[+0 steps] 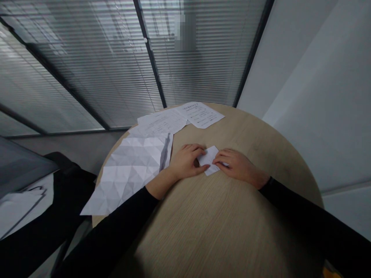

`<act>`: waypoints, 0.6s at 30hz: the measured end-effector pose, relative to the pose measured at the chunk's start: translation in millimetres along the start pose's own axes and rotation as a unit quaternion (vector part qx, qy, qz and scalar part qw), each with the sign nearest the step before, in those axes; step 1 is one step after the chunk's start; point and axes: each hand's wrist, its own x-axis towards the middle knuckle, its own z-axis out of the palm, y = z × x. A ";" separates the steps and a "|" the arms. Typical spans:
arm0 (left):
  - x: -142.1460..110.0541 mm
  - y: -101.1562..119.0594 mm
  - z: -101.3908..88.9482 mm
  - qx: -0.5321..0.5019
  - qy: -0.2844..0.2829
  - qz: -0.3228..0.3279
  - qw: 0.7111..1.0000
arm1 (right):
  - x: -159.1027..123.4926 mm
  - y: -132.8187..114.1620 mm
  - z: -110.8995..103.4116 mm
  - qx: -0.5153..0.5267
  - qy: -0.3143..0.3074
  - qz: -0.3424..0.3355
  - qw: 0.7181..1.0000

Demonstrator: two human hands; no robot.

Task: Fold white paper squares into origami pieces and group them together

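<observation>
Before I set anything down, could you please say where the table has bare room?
Bare table lies between the black sleeves, and beyond the right hand to the right rim. Crowded: left, with creased paper and printed sheets; middle, with folded paper and left hand.

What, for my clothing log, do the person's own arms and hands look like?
The left sleeve ends above the wrist, the right sleeve near it; both are black, with no markings visible. The left hand and right hand are gloveless.

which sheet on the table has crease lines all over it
The large white sheet by the left forearm; its surface is a grid of triangular folds, unlike the flatter printed pages.
</observation>
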 end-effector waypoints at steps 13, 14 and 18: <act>2.3 3.6 -5.9 -0.005 -0.008 -0.014 1.000 | 0.7 -0.7 -6.6 -0.013 -0.039 -0.028 0.999; 2.3 3.9 -6.8 -0.006 -0.009 -0.012 1.000 | 0.2 1.0 -7.0 -0.011 -0.039 -0.030 0.999; 2.8 6.1 -11.8 -0.020 -0.024 0.006 0.999 | -3.5 11.1 -8.4 -0.008 -0.030 -0.015 0.999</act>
